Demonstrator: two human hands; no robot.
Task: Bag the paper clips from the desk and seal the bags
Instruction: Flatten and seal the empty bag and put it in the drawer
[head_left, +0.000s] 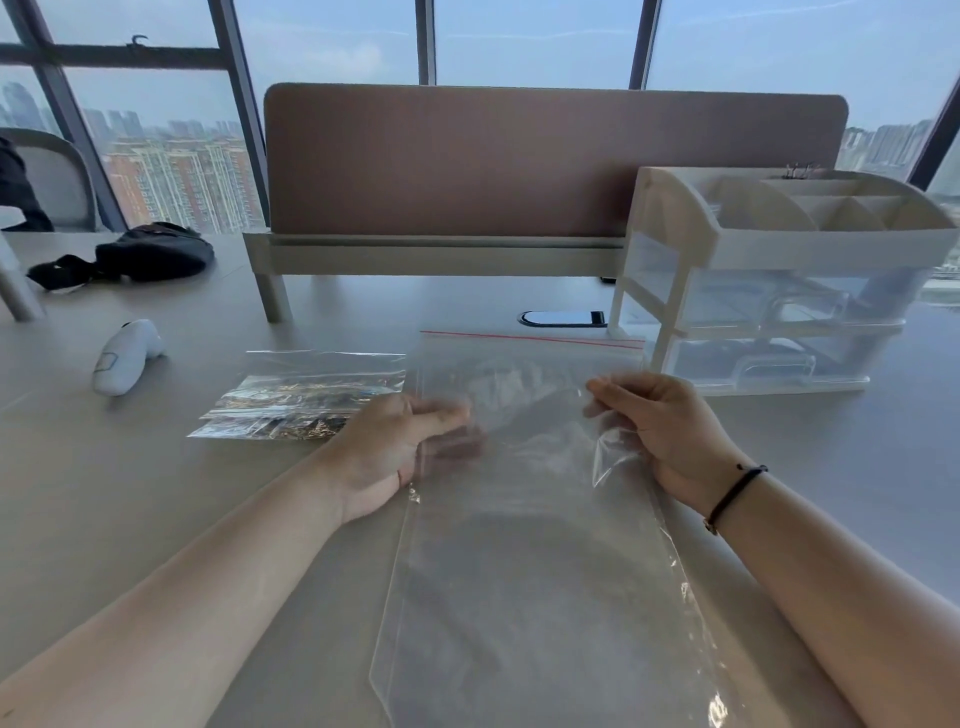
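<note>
A large clear zip bag (524, 545) with a red seal line along its far edge hangs in front of me over the desk, and it looks empty. My left hand (395, 447) pinches its left side, fingers blurred behind the plastic. My right hand (660, 431) grips the right side near the top. To the left, smaller clear bags (296, 405) holding gold-coloured paper clips lie flat on the desk, just past my left hand.
A white drawer organizer (769, 280) stands at the right, close to my right hand. A brown desk divider (519, 171) runs along the back. A white handheld device (127, 358) and a black pouch (145, 254) lie at the left.
</note>
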